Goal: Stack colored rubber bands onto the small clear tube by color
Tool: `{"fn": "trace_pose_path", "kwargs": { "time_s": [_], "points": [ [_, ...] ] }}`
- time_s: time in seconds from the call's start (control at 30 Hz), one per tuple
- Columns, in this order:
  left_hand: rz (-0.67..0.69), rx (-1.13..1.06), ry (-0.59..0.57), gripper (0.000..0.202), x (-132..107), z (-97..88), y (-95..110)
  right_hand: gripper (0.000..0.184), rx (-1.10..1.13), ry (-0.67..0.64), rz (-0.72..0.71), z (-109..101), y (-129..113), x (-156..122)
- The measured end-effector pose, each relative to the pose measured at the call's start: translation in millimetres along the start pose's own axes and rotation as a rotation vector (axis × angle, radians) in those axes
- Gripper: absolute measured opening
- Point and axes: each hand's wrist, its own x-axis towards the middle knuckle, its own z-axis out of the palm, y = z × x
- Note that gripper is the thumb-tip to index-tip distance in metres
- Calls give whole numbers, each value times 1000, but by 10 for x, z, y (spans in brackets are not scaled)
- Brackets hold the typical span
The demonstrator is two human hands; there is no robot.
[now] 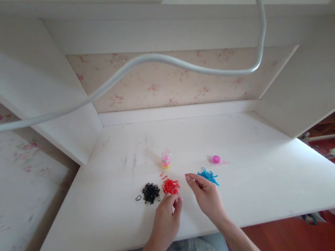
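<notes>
Three small heaps of rubber bands lie on the white desk: a black heap (151, 193), a red heap (171, 186) and a blue heap (207, 176). My left hand (169, 214) is just in front of the red heap, thumb and fingers pinched together. To its right, my right hand (206, 195) is also closed in a pinch, its fingertips between the red and blue heaps and the hand partly covering the blue one. Whatever either pinch holds is too small to make out.
Behind the red heap stands a small clear-and-pink container (165, 159). A round pink object (216, 159) with a thin tail lies at right. One black band (138, 198) sits apart. Overhead, a white cable (156, 57) crosses the view. Side panels bound the desk (278, 184).
</notes>
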Motion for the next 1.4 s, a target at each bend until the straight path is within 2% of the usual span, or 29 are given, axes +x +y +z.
{"fn": "trace_pose_path", "kwargs": {
  "time_s": [0.13, 0.33, 0.57, 0.7, 0.8, 0.93, 1.03, 1.13, 1.27, 1.4],
  "points": [
    [23, -19, -18, 29, -134, -27, -23, 46, -30, 28, -36, 18, -284, 356],
    [81, 59, -50, 26, -190, -84, -17, 45, -119, -22, -151, 277, -509, 726],
    [120, 165, -70, 23, -202, -99, -31, 45, -199, -23, -181, 418, -483, 830],
    [119, 174, -91, 23, -193, -118, -21, 45, -197, -23, -174, 396, -477, 818],
    [110, 185, -97, 24, -183, -113, -12, 50, -187, 9, -163, 305, -472, 795],
    [71, 212, -80, 25, -149, -64, -24, 54, -193, 84, -85, 40, -292, 722],
    [61, 263, -90, 24, -91, -20, -16, 52, -277, 106, -9, -194, 7, 558],
    [79, 335, -117, 23, 4, 10, 45, 48, -432, 90, 18, -355, 326, 264],
    [107, 464, -133, 25, 178, 54, 188, 44, -563, 18, 48, -395, 585, -150],
    [114, 588, -142, 26, 362, 150, 325, 43, -617, -16, 55, -350, 656, -308]
  ]
}}
